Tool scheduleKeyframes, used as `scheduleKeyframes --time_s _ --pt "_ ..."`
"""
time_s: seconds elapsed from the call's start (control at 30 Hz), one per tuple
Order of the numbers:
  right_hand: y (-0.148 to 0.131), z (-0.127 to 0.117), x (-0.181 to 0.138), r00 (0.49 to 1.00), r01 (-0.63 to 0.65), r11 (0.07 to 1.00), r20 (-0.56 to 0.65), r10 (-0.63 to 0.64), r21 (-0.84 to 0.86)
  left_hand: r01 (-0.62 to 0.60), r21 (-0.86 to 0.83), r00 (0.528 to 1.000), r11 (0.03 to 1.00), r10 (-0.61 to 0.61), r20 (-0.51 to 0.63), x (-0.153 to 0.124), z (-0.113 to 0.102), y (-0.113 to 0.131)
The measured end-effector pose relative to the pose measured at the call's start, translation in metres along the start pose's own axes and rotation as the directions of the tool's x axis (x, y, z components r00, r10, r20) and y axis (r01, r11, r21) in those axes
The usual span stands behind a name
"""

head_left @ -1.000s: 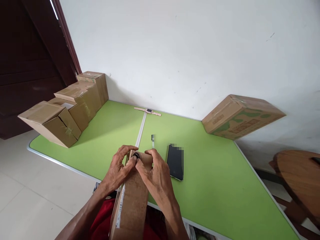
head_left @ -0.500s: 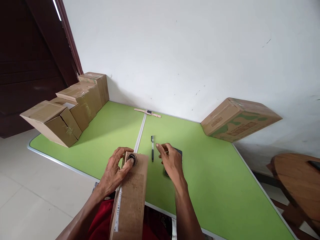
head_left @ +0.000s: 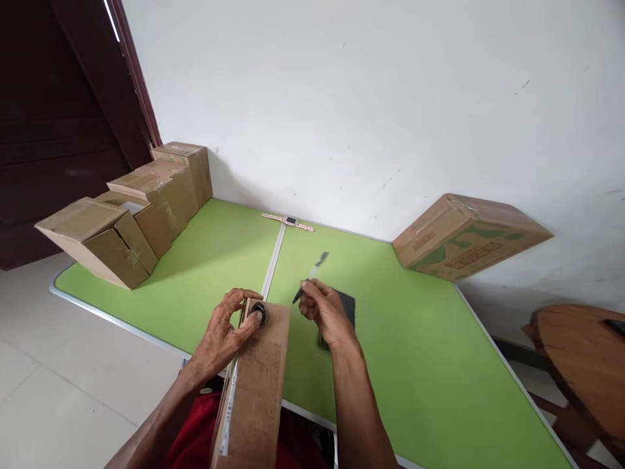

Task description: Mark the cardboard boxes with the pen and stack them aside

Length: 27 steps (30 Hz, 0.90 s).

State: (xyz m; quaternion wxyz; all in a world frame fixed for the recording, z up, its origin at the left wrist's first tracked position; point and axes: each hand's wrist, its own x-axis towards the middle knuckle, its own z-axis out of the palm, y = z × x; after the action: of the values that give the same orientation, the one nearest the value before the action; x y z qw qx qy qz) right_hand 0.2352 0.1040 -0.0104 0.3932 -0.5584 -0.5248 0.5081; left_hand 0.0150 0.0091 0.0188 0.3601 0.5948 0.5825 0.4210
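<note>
My left hand (head_left: 229, 329) is closed round a small dark round thing (head_left: 263, 314) at the far end of a narrow cardboard box (head_left: 256, 384). The thumb presses on the round thing, while the fingers reach along the box's far edge. I cannot make out its exact kind. My right hand (head_left: 325, 312) pinches a pen (head_left: 317, 264) between thumb and fingers, held aslant above the table and blurred at its upper end. Beneath the right hand lies a dark phone (head_left: 349, 306), partly covered by it.
The green table (head_left: 415, 365) has a pink-strapped watch (head_left: 290, 221) at its wall edge. Several cardboard boxes (head_left: 117, 251) stand in a row at the left. Another printed carton (head_left: 469, 238) leans by the wall at the right. A round wooden table (head_left: 581, 358) stands beyond.
My right hand has taken hold of the pen, which lay on the table, and lifted and tilted it. The left hand stays on the box and the round thing.
</note>
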Motion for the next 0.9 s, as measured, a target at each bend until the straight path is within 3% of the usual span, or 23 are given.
scheduleKeyframes --time_s 0.13,0.27,0.33,0.57,0.9 --pt "-0.034 -0.001 -0.042 0.995 0.094 0.946 0.005 -0.100 0.311 -0.019 -0.037 1.000 0.999 0.020 0.006 -0.003 0.004 -0.001" --pt "-0.050 0.019 -0.074 0.973 0.152 0.782 0.048 -0.226 0.605 -0.112 -0.081 0.989 0.990 0.120 0.092 -0.009 0.004 -0.001" --pt "-0.048 0.031 -0.083 0.959 0.227 0.764 0.000 -0.284 0.604 -0.149 -0.081 0.981 0.986 0.157 0.110 -0.010 0.003 0.000" --pt "-0.027 0.055 -0.094 0.926 0.377 0.835 -0.165 -0.339 0.400 -0.193 -0.092 0.975 0.977 0.201 0.097 -0.009 0.004 -0.004" --pt "-0.032 0.050 -0.096 0.876 0.482 0.831 -0.115 -0.469 0.279 -0.199 -0.110 0.972 0.974 0.210 0.106 -0.008 0.006 -0.008"
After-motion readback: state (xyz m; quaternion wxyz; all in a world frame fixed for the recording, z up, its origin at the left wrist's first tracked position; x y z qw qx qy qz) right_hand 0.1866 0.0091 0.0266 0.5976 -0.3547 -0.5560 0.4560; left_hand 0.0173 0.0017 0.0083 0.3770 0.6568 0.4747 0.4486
